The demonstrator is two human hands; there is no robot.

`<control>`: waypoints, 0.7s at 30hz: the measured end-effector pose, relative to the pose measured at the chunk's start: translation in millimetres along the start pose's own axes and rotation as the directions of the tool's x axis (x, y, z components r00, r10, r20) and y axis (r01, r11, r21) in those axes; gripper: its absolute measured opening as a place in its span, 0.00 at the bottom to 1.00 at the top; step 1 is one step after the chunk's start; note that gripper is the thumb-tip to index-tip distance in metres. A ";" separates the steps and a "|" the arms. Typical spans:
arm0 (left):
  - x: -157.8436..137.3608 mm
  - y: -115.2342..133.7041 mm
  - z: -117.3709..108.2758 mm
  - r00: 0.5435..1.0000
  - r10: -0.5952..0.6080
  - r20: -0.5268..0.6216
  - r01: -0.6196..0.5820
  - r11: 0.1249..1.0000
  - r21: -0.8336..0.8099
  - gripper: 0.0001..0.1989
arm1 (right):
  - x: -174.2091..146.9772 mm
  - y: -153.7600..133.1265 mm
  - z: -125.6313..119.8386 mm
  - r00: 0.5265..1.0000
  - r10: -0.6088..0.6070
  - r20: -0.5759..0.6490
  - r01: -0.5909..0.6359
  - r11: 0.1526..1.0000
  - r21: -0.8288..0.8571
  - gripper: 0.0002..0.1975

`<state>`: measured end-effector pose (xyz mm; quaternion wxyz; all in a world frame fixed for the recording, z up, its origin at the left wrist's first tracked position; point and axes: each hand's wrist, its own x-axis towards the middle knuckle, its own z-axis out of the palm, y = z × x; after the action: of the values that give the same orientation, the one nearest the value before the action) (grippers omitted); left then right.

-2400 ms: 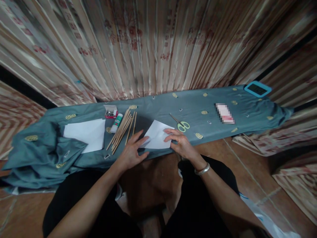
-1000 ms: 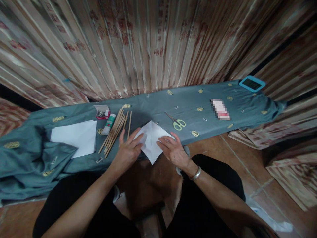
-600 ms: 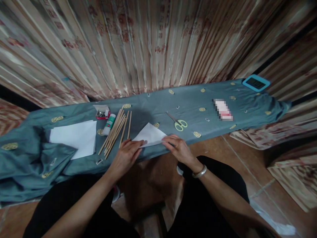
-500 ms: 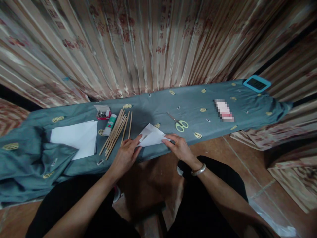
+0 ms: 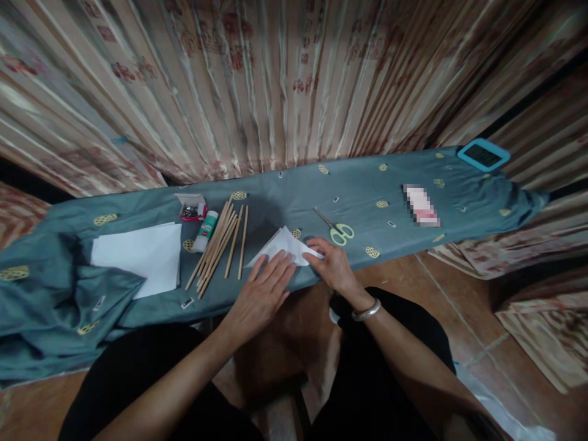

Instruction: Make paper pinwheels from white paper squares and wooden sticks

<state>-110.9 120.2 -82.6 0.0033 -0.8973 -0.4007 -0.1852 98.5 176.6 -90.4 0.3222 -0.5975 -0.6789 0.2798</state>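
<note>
1. Now the folded paper (image 5: 288, 239) rests near the front edge of the table (image 5: 285, 196) as a rough triangle, no longer the spread diamond of a second ago; one fold appears made.
2. The left hand (image 5: 261, 300) is off the left corner and lies flat across the paper, fingers extended, apparently pressing it.
3. The right hand (image 5: 333, 263) keeps its grip, pinching the right corner.
4. Farther out, the scissors (image 5: 334, 228), wooden sticks (image 5: 215, 248) and glue stick (image 5: 205, 231) lie undisturbed.
</note>
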 end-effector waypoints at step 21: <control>-1.8 -0.9 17.0 0.988 -0.076 0.134 0.072 0.997 0.035 0.34 | 8.8 -8.4 -1.0 1.000 -0.026 -0.013 0.024 0.991 -0.133 0.14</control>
<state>-107.0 122.2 -99.1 -0.0173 -0.8921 -0.4360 -0.1176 93.3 184.2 -82.4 0.2902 -0.6111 -0.7010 0.2258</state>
